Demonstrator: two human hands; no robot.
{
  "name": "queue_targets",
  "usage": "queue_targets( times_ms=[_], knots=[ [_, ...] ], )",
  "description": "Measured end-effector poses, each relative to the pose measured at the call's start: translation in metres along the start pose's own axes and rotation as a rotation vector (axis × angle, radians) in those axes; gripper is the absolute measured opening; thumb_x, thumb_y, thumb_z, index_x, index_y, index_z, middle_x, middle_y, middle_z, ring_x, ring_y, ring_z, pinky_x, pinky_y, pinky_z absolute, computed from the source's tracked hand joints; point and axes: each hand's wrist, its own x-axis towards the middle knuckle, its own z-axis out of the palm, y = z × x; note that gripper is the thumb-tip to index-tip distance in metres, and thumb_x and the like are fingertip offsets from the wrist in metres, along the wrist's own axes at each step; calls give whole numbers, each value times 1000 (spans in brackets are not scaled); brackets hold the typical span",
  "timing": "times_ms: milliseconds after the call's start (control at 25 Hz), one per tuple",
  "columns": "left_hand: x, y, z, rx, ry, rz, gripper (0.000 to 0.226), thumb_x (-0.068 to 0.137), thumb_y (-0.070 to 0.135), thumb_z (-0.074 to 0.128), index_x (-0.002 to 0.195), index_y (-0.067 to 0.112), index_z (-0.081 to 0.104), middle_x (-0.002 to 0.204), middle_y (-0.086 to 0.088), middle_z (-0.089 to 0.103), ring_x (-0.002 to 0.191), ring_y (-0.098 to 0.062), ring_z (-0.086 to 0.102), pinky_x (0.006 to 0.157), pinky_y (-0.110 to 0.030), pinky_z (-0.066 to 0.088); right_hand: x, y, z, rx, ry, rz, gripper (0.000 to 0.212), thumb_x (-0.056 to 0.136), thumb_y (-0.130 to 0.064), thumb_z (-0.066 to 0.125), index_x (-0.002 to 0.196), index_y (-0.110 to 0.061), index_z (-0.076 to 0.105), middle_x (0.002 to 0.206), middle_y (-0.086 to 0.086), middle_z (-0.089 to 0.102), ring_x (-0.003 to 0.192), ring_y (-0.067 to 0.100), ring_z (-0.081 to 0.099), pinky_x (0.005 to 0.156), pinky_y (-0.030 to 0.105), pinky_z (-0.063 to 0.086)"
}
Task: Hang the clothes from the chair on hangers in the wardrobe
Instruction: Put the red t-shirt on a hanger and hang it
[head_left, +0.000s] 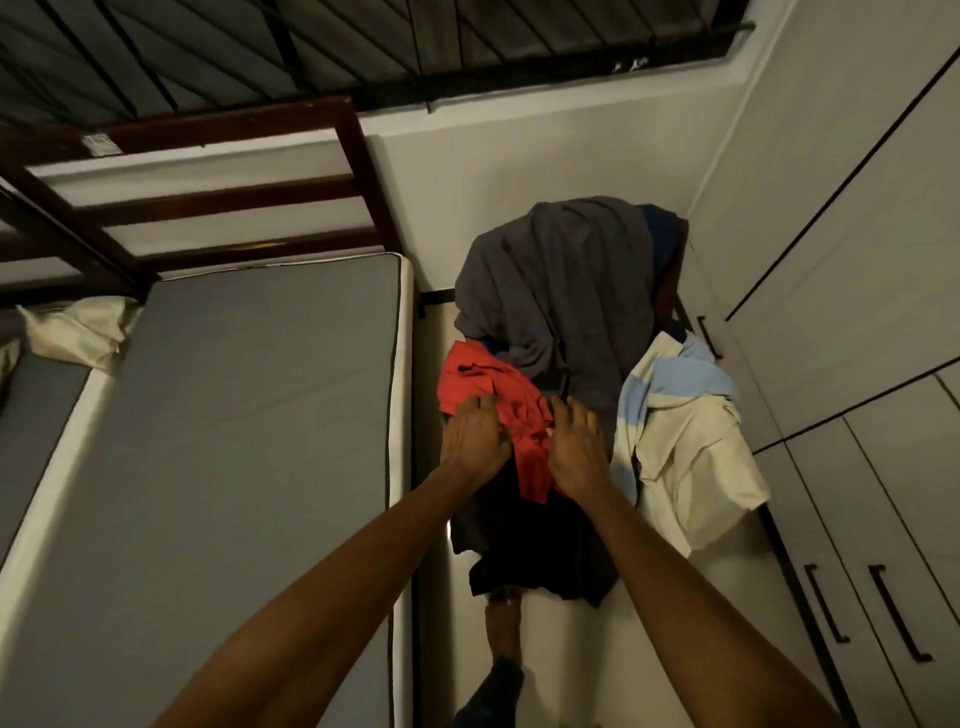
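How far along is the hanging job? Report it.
Done: nothing visibly; the wardrobe doors are closed and no hanger shows. In hand: the left hand grips the red shirt, and the right hand rests on it. Left: the grey garment, cream and blue shirt and dark clothes on the chair.

Two bare forearms, no sleeves, no watch or bracelet in sight. Left hand (475, 441) and right hand (582, 452) ungloved, no rings to be made out on the fingers (571, 410). Well below the fingers, a bare foot (503, 629) under a dark trouser cuff (493, 686).
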Motion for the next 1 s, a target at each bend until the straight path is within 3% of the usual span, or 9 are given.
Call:
queue_targets(
  times_ms=[80,280,440,520,640,720,800,920,1000],
  knots=[
    [24,-15,13,-38,-19,-29,43,97,30,57,133,6,50,126,-19,55,108,-38,59,84,-45,52,23,3,25,-8,-68,40,59,94,-11,56,150,-5,40,151,23,41,133,43,42,109,48,36],
    [75,-50,41,-85,-47,-101,47,98,39,59,131,7,50,127,-17,55,110,-35,59,87,-43,50,73,4,66,75,-82,193,44,95,-17,58,134,1,49,133,26,51,121,45,48,102,49,39],
    [114,-66,61,-169,-30,-225,62,93,40,68,137,5,42,126,-18,58,112,-35,60,88,-45,52,114,8,87,47,-144,334,56,94,-37,67,136,-5,52,139,21,47,130,40,43,105,48,39],
    [123,-67,70,-217,-19,-264,75,88,34,74,145,6,33,127,-18,59,111,-38,62,86,-45,53,123,15,100,14,-180,331,41,91,-37,70,123,-12,65,134,19,52,125,39,49,103,46,42],
    [132,-71,75,-235,-38,-329,100,82,21,77,158,9,14,135,-21,51,108,-41,62,82,-47,56,126,21,107,381,-192,307,8,81,-20,74,80,-15,67,87,8,68,80,24,65,76,39,51],
    [135,-74,72,-252,-35,-373,102,82,13,74,161,19,10,140,-22,41,97,-40,63,73,-45,57,114,17,90,811,-296,326,24,79,0,69,68,-17,55,64,2,53,56,8,47,60,30,40],
    [133,-74,69,-348,-33,-419,86,86,10,66,158,24,21,139,-16,40,93,-35,62,75,-44,57,98,15,67,1044,-380,283,25,84,8,63,73,-13,56,66,3,48,58,6,42,57,24,35],
    [131,-61,71,-641,25,-571,40,94,25,54,131,12,57,121,-15,66,99,-35,66,90,-47,56,82,6,38,1193,-428,262,25,87,7,58,73,-15,58,70,3,55,63,9,49,60,22,40],
    [128,-47,68,-933,13,-701,44,94,43,58,107,3,67,102,-16,73,90,-32,70,81,-44,58,73,-4,23,1268,-427,254,19,82,0,61,75,-18,61,75,7,57,69,16,52,65,27,43]
  ],
)
